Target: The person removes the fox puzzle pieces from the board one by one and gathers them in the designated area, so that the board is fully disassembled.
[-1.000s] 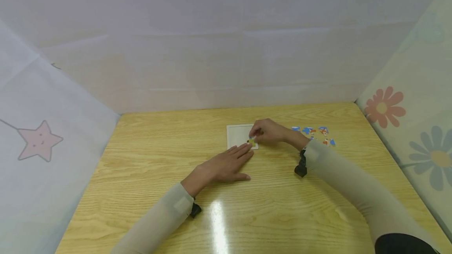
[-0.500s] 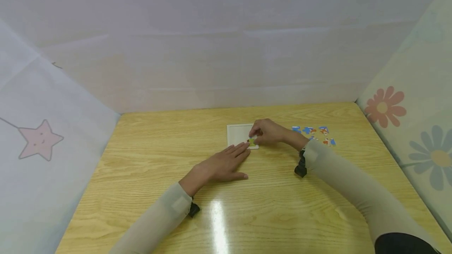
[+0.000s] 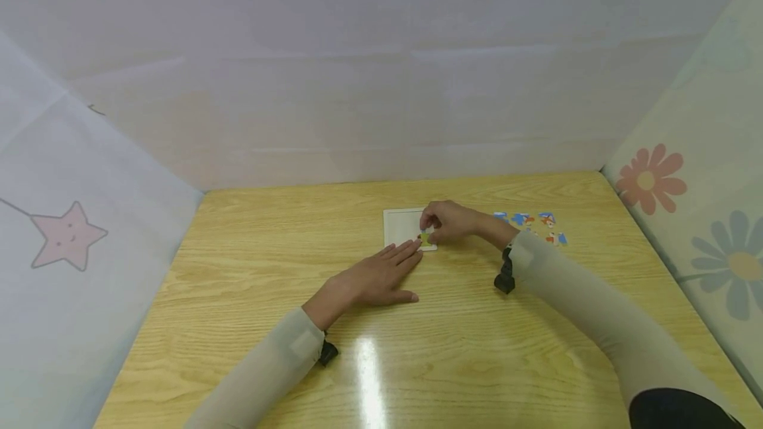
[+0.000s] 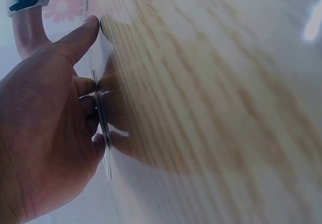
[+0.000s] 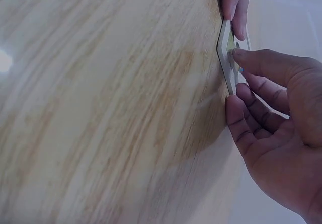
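Observation:
A shallow white puzzle tray [image 3: 402, 222] lies on the table in the head view. My right hand [image 3: 454, 220] pinches a small yellow-green jigsaw piece [image 3: 425, 239] at the tray's near right corner. In the right wrist view, the thumb [image 5: 261, 63] presses on top while other fingers curl by the tray's edge [image 5: 224, 58]. My left hand [image 3: 378, 278] lies with straight fingers over the tray's near edge, its fingertips right beside the piece and the thumb out on the table. The left wrist view shows that hand's palm [image 4: 45, 128] side-on, the piece hidden.
Several loose blue, white and orange jigsaw pieces [image 3: 547, 219] lie right of the tray, some partly behind the right forearm. The wooden table [image 3: 268, 237] meets a pale cloth backdrop [image 3: 334, 118] behind, with patterned cloth at both sides.
My left fingertips have drawn back slightly to the left along the tray's near edge. The right hand stays over the corner, with slight shifts of its fingers and wrist.

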Action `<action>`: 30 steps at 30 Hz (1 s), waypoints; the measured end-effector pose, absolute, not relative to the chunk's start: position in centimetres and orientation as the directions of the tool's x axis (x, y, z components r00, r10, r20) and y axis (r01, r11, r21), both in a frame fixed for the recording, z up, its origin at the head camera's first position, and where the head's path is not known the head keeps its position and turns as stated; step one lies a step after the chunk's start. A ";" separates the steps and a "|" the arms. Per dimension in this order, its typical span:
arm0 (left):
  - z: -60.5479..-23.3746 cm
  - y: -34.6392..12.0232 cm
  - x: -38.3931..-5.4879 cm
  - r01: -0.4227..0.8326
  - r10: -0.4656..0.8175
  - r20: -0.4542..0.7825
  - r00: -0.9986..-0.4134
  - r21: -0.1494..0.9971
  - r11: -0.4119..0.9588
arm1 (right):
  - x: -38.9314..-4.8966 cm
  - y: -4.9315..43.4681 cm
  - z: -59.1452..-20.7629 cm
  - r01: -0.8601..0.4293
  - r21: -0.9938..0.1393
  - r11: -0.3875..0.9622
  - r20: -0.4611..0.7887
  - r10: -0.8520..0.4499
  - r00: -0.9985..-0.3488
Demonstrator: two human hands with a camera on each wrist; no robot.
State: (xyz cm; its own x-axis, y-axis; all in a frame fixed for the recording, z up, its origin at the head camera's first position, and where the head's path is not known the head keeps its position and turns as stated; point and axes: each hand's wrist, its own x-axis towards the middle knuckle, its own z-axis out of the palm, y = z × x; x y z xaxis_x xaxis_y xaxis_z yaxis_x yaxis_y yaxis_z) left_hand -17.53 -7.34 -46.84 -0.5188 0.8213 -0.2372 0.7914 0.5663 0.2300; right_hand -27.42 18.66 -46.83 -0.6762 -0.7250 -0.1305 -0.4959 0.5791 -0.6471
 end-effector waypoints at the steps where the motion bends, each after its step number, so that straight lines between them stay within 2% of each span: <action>1: -46.8 -7.4 -17.5 0.791 0.821 -0.238 -0.519 0.231 0.567 | -27.5 18.7 -46.8 -0.488 -0.654 0.578 -0.136 -0.724 -0.676; 14: -47.0 -7.3 -17.7 0.782 0.813 -0.252 -0.525 0.235 0.578 | -27.2 18.7 -46.8 -0.385 -0.749 0.540 -0.133 -0.691 -0.711; 30: -46.9 -7.5 -17.5 0.778 0.811 -0.240 -0.533 0.237 0.582 | -27.4 18.9 -47.1 -0.328 -0.797 0.507 -0.138 -0.681 -0.719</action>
